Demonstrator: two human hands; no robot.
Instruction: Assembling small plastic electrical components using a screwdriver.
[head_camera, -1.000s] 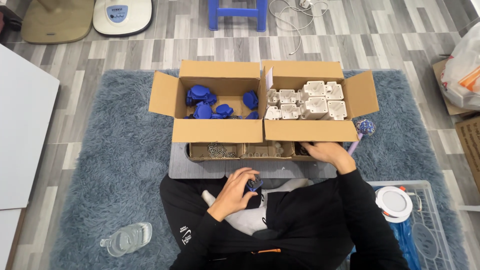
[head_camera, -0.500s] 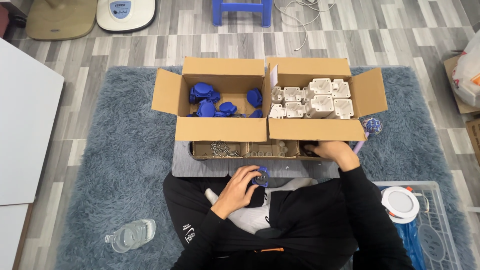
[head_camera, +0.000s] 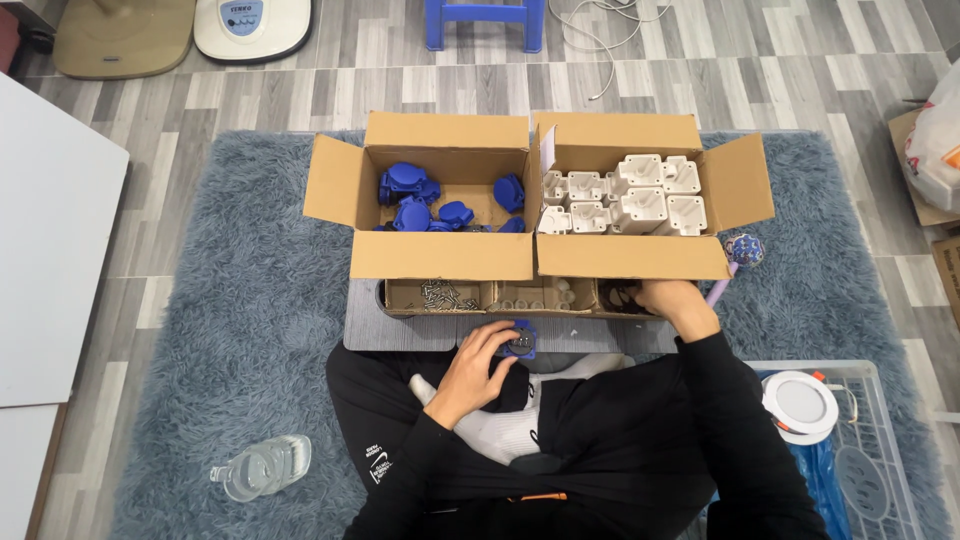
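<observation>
Fluffy grey-blue rug (head_camera: 230, 300) under me, two cardboard boxes just past my fingers. My left hand (head_camera: 470, 375) is pinched around a small blue socket part (head_camera: 517, 342), close to my lap. My right hand (head_camera: 672, 300) is dipped into the end slot of the parts tray (head_camera: 500, 297); can't tell if those fingers are closed on anything. My guess: fumble a tiny piece and this shag swallows it, or I bump the screws (head_camera: 448, 294).

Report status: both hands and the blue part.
Left hand holds blue part above lap. Right hand reaches into low tray, right end. Cardboard boxes overhang tray.
</observation>
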